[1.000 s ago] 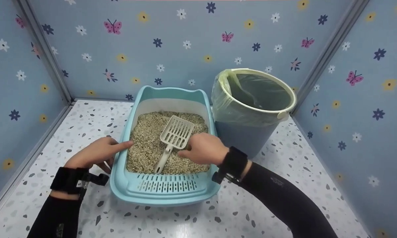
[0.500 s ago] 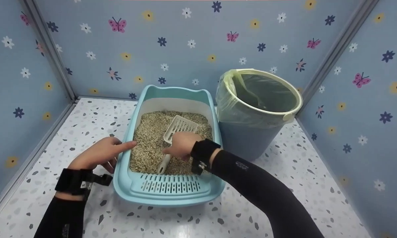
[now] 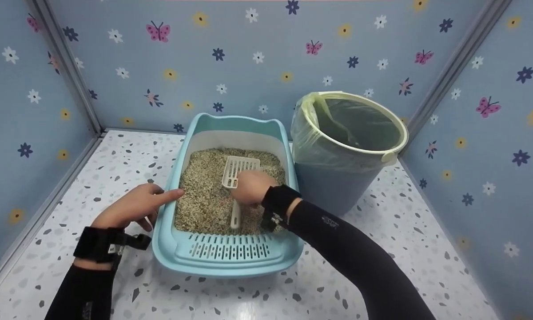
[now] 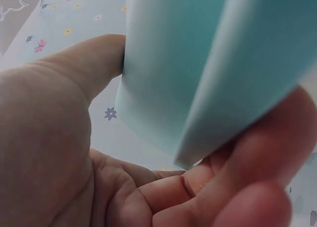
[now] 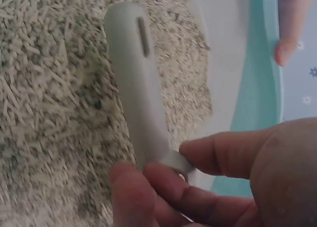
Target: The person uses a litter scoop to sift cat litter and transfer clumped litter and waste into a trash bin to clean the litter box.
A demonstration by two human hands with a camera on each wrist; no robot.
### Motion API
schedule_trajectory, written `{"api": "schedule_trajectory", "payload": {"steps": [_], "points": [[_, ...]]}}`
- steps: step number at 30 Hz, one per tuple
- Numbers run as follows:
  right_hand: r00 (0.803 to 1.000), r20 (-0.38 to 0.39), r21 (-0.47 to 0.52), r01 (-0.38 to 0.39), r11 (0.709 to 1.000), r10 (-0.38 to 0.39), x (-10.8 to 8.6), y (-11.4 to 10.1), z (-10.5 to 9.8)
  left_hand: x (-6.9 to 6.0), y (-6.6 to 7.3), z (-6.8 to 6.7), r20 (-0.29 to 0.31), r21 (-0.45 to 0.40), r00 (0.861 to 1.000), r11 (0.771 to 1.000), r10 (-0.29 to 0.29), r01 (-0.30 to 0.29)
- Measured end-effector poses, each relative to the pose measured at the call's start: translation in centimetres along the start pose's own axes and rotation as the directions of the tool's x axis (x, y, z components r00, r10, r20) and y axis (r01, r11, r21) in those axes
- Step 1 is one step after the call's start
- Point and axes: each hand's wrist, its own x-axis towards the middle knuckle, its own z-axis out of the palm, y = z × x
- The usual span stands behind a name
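A light blue litter box sits on the speckled floor, with tan pellet litter inside. My left hand grips its left rim, thumb over the edge; the left wrist view shows fingers curled beneath the blue rim. Over the litter, my right hand pinches an off-white slotted litter scoop around its neck. The scoop's handle points toward the box's front. In the right wrist view, thumb and fingers meet at the neck, while the scoop's head is hidden there.
Right beside the box stands a grey-blue trash bin, lined with a pale yellow bag under a cream ring. Flower-patterned walls enclose the back and both sides. The box's front has a slotted ledge.
My right hand has moved left onto the scoop and taken hold of its neck. The scoop has turned, its handle end swinging right. My left hand stays on the rim.
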Motion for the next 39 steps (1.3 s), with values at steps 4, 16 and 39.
{"api": "schedule_trajectory", "payload": {"steps": [4, 16, 39], "points": [[0.994, -0.106, 0.074, -0.006, 0.997, 0.013, -0.3, 0.9, -0.9, -0.1, 0.0, 0.1, 0.005, -0.001, 1.0, 1.0, 0.001, -0.001], [0.999, -0.032, 0.35, 0.009, 0.937, 0.003, -0.3, 3.5, -1.7, -0.2, 0.1, -0.1, -0.008, 0.041, 1.0, 0.999, -0.002, 0.003], [0.969, 0.14, -0.171, 0.225, 0.959, -0.202, -5.3, 5.2, -9.4, 0.2, -0.2, 0.1, -0.011, 0.052, 0.999, 0.998, 0.031, -0.03]]}}
